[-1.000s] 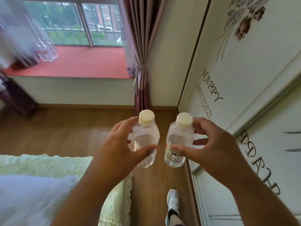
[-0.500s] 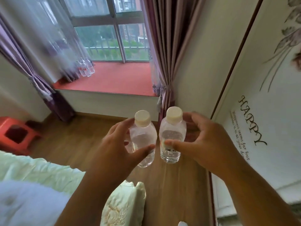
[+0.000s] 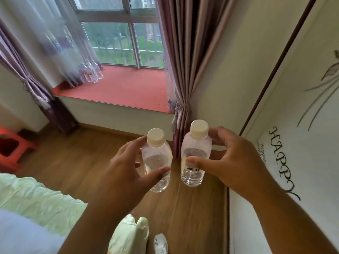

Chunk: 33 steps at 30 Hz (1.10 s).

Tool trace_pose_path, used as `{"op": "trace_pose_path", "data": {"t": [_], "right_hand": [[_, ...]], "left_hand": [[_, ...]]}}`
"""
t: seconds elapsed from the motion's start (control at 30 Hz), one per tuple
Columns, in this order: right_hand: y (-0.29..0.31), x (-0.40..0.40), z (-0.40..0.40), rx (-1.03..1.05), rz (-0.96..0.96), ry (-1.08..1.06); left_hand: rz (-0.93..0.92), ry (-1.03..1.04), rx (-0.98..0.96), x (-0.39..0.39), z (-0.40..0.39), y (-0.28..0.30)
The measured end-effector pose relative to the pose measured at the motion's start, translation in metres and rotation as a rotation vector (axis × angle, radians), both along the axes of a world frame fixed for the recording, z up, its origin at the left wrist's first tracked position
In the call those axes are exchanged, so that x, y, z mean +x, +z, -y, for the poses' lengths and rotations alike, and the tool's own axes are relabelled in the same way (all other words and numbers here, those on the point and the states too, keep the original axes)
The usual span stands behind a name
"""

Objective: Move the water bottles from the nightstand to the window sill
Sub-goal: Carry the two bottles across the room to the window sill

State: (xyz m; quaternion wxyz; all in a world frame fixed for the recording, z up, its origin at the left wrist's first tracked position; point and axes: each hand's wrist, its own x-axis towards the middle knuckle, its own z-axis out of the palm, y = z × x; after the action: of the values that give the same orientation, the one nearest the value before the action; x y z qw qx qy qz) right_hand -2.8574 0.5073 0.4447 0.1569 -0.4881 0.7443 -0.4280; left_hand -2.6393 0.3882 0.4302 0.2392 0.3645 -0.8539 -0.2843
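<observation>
I carry two small clear water bottles with cream caps, held upright in front of me above the wooden floor. My left hand (image 3: 126, 167) grips the left bottle (image 3: 157, 158) around its body. My right hand (image 3: 233, 162) grips the right bottle (image 3: 196, 153), thumb across its barcode label. Ahead lies the red window sill (image 3: 128, 88). Several clear bottles (image 3: 92, 74) stand on its far left end, partly behind a sheer curtain.
A purple curtain (image 3: 183, 70) tied at the sill's right end hangs just beyond the bottles. A white wardrobe door with "HAPPY" lettering (image 3: 282, 143) runs along my right. The bed with pale green bedding (image 3: 36, 202) is at lower left, a red stool (image 3: 12, 147) at far left.
The view has swung up and closer to the window, so the sill looks larger and nearer. Both hands keep the same grip on their bottles.
</observation>
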Motion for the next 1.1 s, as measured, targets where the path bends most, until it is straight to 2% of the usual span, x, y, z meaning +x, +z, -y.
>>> {"op": "trace_pose_path", "data": {"t": [0.3, 0.57, 0.73, 0.9, 1.1], "right_hand": [[-0.004, -0.064, 0.054, 0.046, -0.069, -0.124], [0.007, -0.112, 0.158, 0.074, -0.14, -0.217], [0.003, -0.122, 0.224, 0.041, -0.119, -0.235], [-0.002, -0.123, 0.292, 0.045, -0.093, -0.163], [-0.01, -0.121, 0.395, 0.016, -0.085, 0.077]], "left_hand": [[-0.05, -0.144, 0.081, -0.082, 0.085, -0.019], [-0.122, -0.216, 0.141, -0.148, 0.204, -0.019], [-0.114, -0.249, 0.137, -0.166, 0.274, -0.017], [-0.138, -0.134, 0.116, -0.152, 0.331, -0.012], [-0.125, 0.088, 0.065, -0.117, 0.39, -0.019]]}}
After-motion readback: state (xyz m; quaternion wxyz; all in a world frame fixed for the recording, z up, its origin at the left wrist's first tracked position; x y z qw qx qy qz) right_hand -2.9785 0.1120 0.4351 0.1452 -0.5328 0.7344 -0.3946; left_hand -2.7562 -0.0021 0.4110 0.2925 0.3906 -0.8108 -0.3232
